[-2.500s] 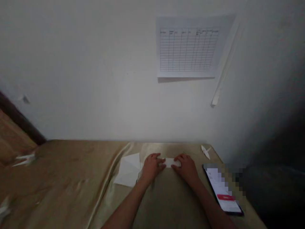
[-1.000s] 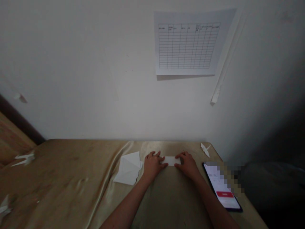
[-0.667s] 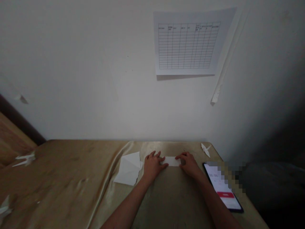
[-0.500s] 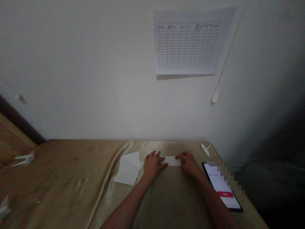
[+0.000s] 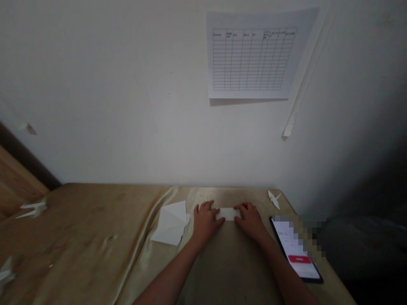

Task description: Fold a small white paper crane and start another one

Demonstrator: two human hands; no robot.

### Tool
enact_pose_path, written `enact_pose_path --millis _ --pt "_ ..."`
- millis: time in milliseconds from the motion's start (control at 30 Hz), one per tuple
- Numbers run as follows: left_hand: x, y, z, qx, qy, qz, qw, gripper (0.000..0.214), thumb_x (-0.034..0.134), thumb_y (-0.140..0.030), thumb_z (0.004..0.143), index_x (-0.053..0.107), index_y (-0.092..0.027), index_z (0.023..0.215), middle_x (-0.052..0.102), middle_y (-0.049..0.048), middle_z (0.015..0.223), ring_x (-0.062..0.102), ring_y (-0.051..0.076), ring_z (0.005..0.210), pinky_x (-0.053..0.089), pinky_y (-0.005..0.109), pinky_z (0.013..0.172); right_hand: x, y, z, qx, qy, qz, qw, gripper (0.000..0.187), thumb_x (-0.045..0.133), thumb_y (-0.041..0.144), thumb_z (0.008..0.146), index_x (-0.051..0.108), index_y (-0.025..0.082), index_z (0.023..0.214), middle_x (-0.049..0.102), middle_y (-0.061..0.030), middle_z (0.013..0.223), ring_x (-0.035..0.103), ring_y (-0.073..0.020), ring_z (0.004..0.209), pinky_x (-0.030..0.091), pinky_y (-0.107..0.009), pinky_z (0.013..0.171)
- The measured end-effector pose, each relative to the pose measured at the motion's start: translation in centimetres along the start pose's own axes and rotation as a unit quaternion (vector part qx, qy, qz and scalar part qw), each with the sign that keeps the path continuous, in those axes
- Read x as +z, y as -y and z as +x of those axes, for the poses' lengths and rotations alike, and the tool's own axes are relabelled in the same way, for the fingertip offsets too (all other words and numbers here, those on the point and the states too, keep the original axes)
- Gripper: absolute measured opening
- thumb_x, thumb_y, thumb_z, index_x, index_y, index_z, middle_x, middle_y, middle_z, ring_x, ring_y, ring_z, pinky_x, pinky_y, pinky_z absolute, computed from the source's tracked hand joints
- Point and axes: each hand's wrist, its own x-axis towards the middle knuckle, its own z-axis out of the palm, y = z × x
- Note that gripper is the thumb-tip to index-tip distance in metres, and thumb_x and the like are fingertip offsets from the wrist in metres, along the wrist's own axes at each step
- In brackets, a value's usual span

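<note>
A small folded strip of white paper [image 5: 228,214] lies flat on the cloth-covered table between my two hands. At its left end, my left hand [image 5: 205,219] grips it with thumb and index finger on either long edge, the other fingers spread on the cloth. My right hand [image 5: 250,218] grips the right end the same way, thumb near the lower edge and index finger at the upper one. Left of my left hand lies a larger creased white sheet [image 5: 170,223] with a ragged right edge. A folded paper crane [image 5: 274,199] rests beyond my right hand.
A phone [image 5: 295,250] with a lit screen lies right of my right forearm. Two more folded white paper pieces, one farther back [image 5: 33,208] and one nearer [image 5: 6,273], are at the far left. A printed table sheet [image 5: 251,59] hangs on the wall behind.
My right thumb has come in to the lower edge of the paper strip, and the left thumb has shifted slightly. The strip stays in place between my hands. The view has shifted slightly.
</note>
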Motion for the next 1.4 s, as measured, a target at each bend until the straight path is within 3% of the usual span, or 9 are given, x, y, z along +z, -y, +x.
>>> enact_pose_path --millis 467,1000,1400 --pt "0.7 -1.7 0.0 -0.048 -0.007 0.012 0.999 0.051 0.068 -0.056 0.076 0.06 -0.028 0.118 0.046 0.0097 0.145 0.032 0.034 0.138 0.013 0.066 0.115 1.6 1.1 0.2 0.039 -0.034 -0.023 0.998 0.053 0.074 0.047 0.07 0.064 0.024 0.117 0.052 -0.0107 0.126 0.044 -0.0298 0.124 0.028 -0.04 0.11" --pt "0.6 -1.1 0.5 -0.061 0.008 0.001 0.998 0.047 0.068 -0.05 0.074 0.06 -0.031 0.116 0.044 0.0108 0.145 0.03 0.036 0.139 0.01 0.077 0.108 0.9 1.1 0.4 0.05 -0.012 -0.003 0.999 0.053 0.071 0.03 0.066 0.064 0.026 0.118 0.05 -0.0089 0.128 0.043 -0.0295 0.125 0.028 -0.039 0.109" --pt "-0.6 0.3 0.8 -0.072 0.058 -0.018 0.996 0.047 0.071 -0.039 0.071 0.063 -0.043 0.118 0.036 0.0047 0.154 0.022 0.036 0.145 0.009 0.078 0.106 -0.2 0.3 0.7 0.051 0.025 0.001 0.998 0.052 0.067 0.023 0.067 0.067 0.032 0.117 0.051 -0.0051 0.129 0.045 -0.0275 0.123 0.031 -0.038 0.107"
